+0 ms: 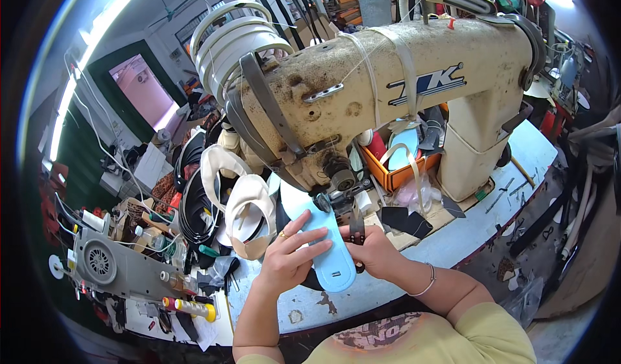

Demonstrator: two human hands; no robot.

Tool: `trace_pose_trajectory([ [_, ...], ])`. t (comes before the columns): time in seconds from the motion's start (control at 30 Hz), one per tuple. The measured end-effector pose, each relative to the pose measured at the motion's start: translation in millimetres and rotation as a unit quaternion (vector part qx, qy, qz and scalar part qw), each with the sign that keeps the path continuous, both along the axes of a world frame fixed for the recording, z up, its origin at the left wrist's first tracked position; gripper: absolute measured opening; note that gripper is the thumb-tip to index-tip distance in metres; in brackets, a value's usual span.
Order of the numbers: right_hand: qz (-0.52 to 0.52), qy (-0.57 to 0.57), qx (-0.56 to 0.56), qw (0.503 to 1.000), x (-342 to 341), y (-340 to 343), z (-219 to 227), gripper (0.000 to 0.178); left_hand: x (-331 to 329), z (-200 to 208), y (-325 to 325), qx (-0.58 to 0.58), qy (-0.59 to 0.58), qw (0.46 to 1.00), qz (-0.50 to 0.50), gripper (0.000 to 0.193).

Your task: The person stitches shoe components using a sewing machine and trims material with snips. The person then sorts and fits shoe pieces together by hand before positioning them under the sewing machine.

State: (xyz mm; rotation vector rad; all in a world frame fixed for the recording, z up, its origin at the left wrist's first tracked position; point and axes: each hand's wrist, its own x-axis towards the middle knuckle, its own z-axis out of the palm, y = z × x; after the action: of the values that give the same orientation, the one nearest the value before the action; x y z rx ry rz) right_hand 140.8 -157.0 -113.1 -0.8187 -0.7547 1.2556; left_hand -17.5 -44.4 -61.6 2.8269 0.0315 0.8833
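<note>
A light blue insole, rounded at its near end with a small dark label there, lies under the sewing machine's needle area. Its far end reaches up to the presser foot. Across its left side and top rest the fingers of my left hand, with a ring on one; the thumb is hidden. My right hand closes on the right edge of the insole, thumb near the edge. Beside those fingers stands a dark perforated strip, partly covered by the hand; whether it is gripped cannot be made out.
The cream sewing machine arches over the blue-grey table. Behind it sits an orange bin of scraps. White curved shoe pieces pile up at left. Another machine, thread cones and bottles stand farther left.
</note>
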Motion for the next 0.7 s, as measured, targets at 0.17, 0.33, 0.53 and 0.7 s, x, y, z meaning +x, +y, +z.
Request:
trace_pose_trajectory([
  [0.17,-0.015,0.016,0.009,1.0,-3.2,1.1,-7.7,0.031,0.9,-2.5,2.1,-0.017,-0.017,1.0,-0.018,0.044],
  [0.33,-0.025,0.065,0.024,0.997,-2.0,5.0,-0.3,0.029,5.4,-4.1,12.1,-0.055,-0.026,0.997,-0.036,0.042],
  [0.53,-0.043,0.137,0.011,0.99,-5.0,15.3,-3.0,0.027,8.6,-8.4,15.0,-0.184,-0.061,0.981,-0.02,0.031],
  [0.7,-0.038,0.125,0.014,0.991,-5.6,9.5,3.2,0.025,-20.7,-37.7,-10.0,-0.435,-0.266,0.856,0.088,0.015],
])
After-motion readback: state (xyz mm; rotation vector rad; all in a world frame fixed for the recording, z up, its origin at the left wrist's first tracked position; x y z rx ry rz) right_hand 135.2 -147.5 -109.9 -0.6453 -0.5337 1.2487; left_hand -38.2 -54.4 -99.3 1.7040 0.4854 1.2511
